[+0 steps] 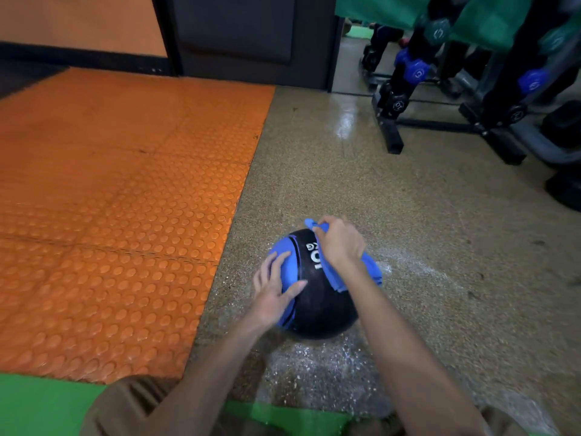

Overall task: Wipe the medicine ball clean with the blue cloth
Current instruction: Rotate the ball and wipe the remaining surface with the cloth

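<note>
A black and blue medicine ball (317, 303) marked "10 KG" sits on the speckled floor just in front of me. My left hand (275, 289) rests flat on its blue left side, fingers spread. My right hand (338, 242) grips the blue cloth (369, 269) and holds it against the ball's top right. One end of the cloth sticks out past my fingers at the far side; the rest hangs down under my wrist.
An orange studded mat (119, 215) covers the floor to the left. A dumbbell rack (440, 99) with black and blue dumbbells stands at the back right. Wet, shiny patches (314, 366) lie on the floor around the ball. A green mat (41, 407) is at the lower left.
</note>
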The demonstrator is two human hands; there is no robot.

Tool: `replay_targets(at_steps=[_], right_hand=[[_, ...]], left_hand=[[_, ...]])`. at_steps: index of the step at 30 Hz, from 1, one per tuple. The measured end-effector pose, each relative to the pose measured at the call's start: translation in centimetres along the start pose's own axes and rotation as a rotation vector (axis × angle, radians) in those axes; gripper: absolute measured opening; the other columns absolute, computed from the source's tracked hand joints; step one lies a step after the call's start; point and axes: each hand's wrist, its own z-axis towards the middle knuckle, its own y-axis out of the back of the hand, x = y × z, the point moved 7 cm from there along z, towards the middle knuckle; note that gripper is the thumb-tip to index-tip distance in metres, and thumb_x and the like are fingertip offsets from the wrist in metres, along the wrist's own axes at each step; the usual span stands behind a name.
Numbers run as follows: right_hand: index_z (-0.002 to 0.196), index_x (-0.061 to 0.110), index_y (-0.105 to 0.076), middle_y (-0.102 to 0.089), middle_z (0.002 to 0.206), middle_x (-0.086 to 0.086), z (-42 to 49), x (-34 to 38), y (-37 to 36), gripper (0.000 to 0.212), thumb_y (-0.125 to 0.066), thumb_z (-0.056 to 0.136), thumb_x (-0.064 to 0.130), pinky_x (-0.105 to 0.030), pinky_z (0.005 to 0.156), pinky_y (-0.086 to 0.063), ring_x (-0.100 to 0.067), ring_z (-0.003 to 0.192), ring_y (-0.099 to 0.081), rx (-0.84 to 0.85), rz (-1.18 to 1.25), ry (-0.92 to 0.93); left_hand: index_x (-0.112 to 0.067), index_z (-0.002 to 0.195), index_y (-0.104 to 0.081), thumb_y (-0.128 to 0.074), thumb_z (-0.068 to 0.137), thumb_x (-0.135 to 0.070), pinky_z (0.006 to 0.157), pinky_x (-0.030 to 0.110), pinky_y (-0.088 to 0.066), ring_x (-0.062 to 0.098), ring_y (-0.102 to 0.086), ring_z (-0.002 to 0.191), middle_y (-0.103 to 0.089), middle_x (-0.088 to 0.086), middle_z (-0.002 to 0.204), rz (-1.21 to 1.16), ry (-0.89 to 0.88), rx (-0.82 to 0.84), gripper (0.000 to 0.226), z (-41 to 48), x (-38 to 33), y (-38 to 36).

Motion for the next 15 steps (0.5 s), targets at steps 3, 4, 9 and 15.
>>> replay_targets(at_steps=[3, 4, 9, 15], right_hand=[[0.11, 0.027, -0.06, -0.053, 0.123, -0.008, -2.1, -1.0, 0.2, 0.023, -0.049, 0.092, 0.037, -0.033, 0.078, -0.043, -0.03, 0.105, -0.056, -0.05, 0.015, -0.001], [0.11, 0.024, -0.06, -0.053, 0.12, -0.009, -4.0, -1.6, 0.5, 0.024, -0.05, 0.092, 0.037, -0.035, 0.076, -0.044, -0.031, 0.103, -0.056, -0.128, 0.011, 0.028], [0.086, 0.021, -0.067, -0.058, 0.083, -0.001, -13.6, -4.6, 1.2, 0.032, -0.047, 0.085, 0.045, -0.026, 0.046, -0.039, -0.021, 0.06, -0.059, -0.399, 0.189, 0.12], [0.096, 0.015, -0.068, -0.059, 0.098, -0.002, -14.6, -9.5, 2.1, 0.018, -0.06, 0.087, 0.029, -0.027, 0.065, -0.035, -0.026, 0.079, -0.059, -0.38, 0.391, -0.18]], left_hand=[[-0.03, 0.139, -0.032, -0.056, 0.078, -0.054, 0.104, 0.024, -0.013, 0.016, -0.018, 0.129, -0.023, -0.009, 0.135, -0.028, -0.002, -0.001, 0.069, -1.9, 0.1, 0.1], [-0.029, 0.137, -0.035, -0.054, 0.084, -0.051, 0.1, 0.022, -0.013, 0.017, -0.021, 0.128, -0.026, -0.009, 0.129, -0.075, 0.023, -0.03, 0.06, -2.1, 0.2, 0.4], [-0.023, 0.133, -0.046, -0.04, 0.097, -0.044, 0.111, 0.034, -0.012, 0.026, -0.021, 0.137, -0.034, 0.007, 0.141, -0.193, 0.342, -0.101, 0.042, -1.4, 0.8, 0.7], [-0.027, 0.141, -0.035, -0.028, 0.099, -0.049, 0.114, 0.05, -0.009, 0.034, -0.01, 0.142, -0.014, 0.008, 0.155, -0.208, 0.474, -0.141, 0.048, -3.0, -0.3, -1.5]])
